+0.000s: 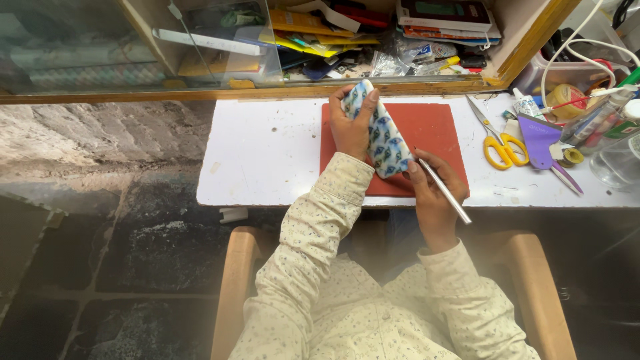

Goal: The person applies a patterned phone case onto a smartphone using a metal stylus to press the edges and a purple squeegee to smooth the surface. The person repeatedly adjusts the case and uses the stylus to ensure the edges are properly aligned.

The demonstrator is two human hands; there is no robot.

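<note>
**Patterned piece held over red mat**

Blue-white patterned piece (381, 133), center frame, tilted above red mat (433, 130) — prob. to angle its lower edge toward the tool. Left hand (350, 127) fingers clamped round its upper end, thumb on top. Right hand (433, 193) pinches thin metal tool (443, 190), tip at the piece's lower corner. Yellow scissors (500, 143) right, on white table (267, 153).

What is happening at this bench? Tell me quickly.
A person seated at a white table holds a blue-and-white patterned oblong piece over a red mat. The left hand grips it near its upper end, tilted. The right hand holds a thin silver tool with its tip at the piece's lower end. Yellow-handled scissors and a purple scraper lie to the right, untouched.
</note>
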